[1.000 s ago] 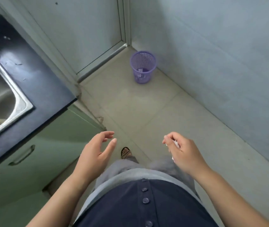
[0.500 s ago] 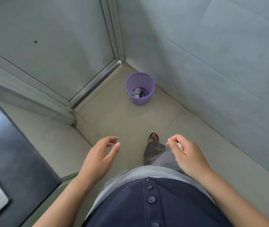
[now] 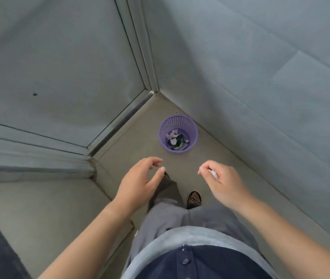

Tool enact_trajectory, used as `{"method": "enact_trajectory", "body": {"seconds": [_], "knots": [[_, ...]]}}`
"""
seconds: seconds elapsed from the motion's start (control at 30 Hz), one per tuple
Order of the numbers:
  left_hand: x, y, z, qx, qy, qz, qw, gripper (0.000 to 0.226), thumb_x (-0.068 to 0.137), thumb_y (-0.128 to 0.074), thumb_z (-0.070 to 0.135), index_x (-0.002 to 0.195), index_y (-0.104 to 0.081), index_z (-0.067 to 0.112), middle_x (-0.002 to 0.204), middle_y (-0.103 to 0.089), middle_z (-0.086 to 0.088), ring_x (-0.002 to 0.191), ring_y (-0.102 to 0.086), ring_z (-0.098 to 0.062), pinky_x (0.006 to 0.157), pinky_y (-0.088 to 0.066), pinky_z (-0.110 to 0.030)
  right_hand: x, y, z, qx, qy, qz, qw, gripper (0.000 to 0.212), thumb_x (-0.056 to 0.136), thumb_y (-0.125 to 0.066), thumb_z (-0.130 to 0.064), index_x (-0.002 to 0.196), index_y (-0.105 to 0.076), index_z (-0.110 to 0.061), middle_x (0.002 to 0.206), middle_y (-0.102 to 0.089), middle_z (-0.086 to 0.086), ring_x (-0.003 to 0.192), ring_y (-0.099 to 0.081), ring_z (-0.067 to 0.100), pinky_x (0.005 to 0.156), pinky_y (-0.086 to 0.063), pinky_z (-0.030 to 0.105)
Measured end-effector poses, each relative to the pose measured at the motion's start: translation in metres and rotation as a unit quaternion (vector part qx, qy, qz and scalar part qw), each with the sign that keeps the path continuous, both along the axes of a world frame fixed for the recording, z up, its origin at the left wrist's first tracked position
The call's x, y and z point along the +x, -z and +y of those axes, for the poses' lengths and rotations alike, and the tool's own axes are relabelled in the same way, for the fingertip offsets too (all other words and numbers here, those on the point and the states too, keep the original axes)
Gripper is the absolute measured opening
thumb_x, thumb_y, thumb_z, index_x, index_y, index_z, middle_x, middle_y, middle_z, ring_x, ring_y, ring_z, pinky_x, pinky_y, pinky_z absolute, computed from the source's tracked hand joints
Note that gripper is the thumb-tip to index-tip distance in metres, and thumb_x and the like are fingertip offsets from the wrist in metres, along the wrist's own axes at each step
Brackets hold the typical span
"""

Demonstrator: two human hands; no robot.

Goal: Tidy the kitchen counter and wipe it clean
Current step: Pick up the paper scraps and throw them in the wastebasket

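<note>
A small white crumpled scrap (paper or tissue, I'd guess) is sitting pinched in the right hand, right of centre. It is looking light and soft, so a gentle fingertip pinch is enough. The left hand is hanging loosely curled, holding nothing. The purple plastic mesh wastebasket, centre frame, is looming nearer than before.
</note>
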State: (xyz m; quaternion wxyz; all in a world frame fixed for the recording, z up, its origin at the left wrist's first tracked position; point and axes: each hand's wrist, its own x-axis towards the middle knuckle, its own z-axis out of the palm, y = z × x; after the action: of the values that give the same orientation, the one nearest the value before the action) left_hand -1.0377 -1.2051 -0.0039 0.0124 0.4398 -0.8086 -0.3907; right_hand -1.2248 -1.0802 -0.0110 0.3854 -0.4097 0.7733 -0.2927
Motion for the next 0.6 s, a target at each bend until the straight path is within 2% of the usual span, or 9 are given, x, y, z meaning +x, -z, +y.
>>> {"method": "enact_trajectory", "body": {"seconds": [0.07, 0.17, 0.27, 0.33, 0.4, 0.47, 0.6], "knots": [[-0.016, 0.004, -0.036, -0.007, 0.023, -0.001, 1.000, 0.028, 0.091, -0.050, 0.038, 0.114, -0.057, 0.024, 0.108, -0.061, 0.012, 0.101, -0.056, -0.008, 0.086, -0.045, -0.028, -0.010, 0.000, -0.031, 0.002, 0.003, 0.005, 1.000, 0.018, 0.092, -0.048, -0.028, 0.079, -0.060, -0.024, 0.078, -0.065, -0.012, 0.077, -0.054, 0.000, 0.067, -0.039, 0.018], [-0.036, 0.016, -0.087, -0.007, 0.048, -0.009, 0.999, 0.026, 0.091, -0.049, 0.037, 0.113, -0.056, 0.025, 0.107, -0.061, 0.012, 0.099, -0.056, -0.007, 0.084, -0.046, -0.028, -0.027, 0.002, -0.080, 0.006, 0.022, -0.012, 1.000, 0.019, 0.092, -0.048, -0.026, 0.079, -0.060, -0.022, 0.063, -0.058, -0.022, 0.065, -0.052, -0.003, 0.056, -0.035, 0.016], [-0.053, 0.044, -0.132, -0.005, 0.059, -0.032, 0.998, 0.025, 0.091, -0.049, 0.037, 0.112, -0.056, 0.025, 0.103, -0.060, 0.013, 0.097, -0.057, -0.007, 0.081, -0.046, -0.028, -0.047, 0.026, -0.126, 0.012, 0.030, -0.017, 0.999, 0.017, 0.092, -0.047, -0.027, 0.080, -0.059, -0.024, 0.062, -0.056, -0.030, 0.062, -0.050, -0.009, 0.057, -0.036, 0.011], [-0.065, 0.073, -0.155, 0.001, 0.053, -0.052, 0.997, 0.026, 0.091, -0.049, 0.036, 0.113, -0.056, 0.024, 0.103, -0.059, 0.012, 0.096, -0.056, -0.008, 0.081, -0.047, -0.028, -0.060, 0.056, -0.150, 0.033, 0.044, -0.027, 0.998, 0.015, 0.092, -0.047, -0.031, 0.082, -0.058, -0.026, 0.063, -0.058, -0.022, 0.065, -0.052, -0.008, 0.058, -0.037, 0.010], [-0.077, 0.110, -0.175, 0.005, 0.045, -0.070, 0.997, 0.028, 0.092, -0.049, 0.036, 0.115, -0.055, 0.022, 0.106, -0.060, 0.008, 0.095, -0.056, -0.009, 0.079, -0.046, -0.028, -0.070, 0.095, -0.166, 0.056, 0.060, -0.037, 0.996, 0.015, 0.092, -0.046, -0.034, 0.084, -0.057, -0.026, 0.068, -0.059, -0.012, 0.064, -0.053, 0.002, 0.059, -0.041, 0.022], [-0.089, 0.155, -0.190, 0.005, 0.049, -0.105, 0.993, 0.032, 0.092, -0.048, 0.037, 0.118, -0.054, 0.020, 0.110, -0.059, 0.004, 0.097, -0.056, -0.012, 0.078, -0.043, -0.027, -0.076, 0.140, -0.177, 0.080, 0.059, -0.049, 0.994, 0.015, 0.092, -0.045, -0.036, 0.086, -0.054, -0.026, 0.075, -0.062, -0.006, 0.065, -0.057, 0.012, 0.058, -0.043, 0.027], [-0.104, 0.268, -0.209, 0.075, 0.031, -0.176, 0.981, 0.038, 0.093, -0.044, 0.040, 0.121, -0.053, 0.017, 0.119, -0.057, -0.006, 0.105, -0.055, -0.024, 0.088, -0.044, -0.033, -0.084, 0.244, -0.193, 0.088, 0.036, -0.041, 0.995, 0.013, 0.093, -0.046, -0.032, 0.099, -0.053, -0.023, 0.093, -0.059, -0.005, 0.078, -0.055, 0.014, 0.056, -0.032, 0.022]]}}
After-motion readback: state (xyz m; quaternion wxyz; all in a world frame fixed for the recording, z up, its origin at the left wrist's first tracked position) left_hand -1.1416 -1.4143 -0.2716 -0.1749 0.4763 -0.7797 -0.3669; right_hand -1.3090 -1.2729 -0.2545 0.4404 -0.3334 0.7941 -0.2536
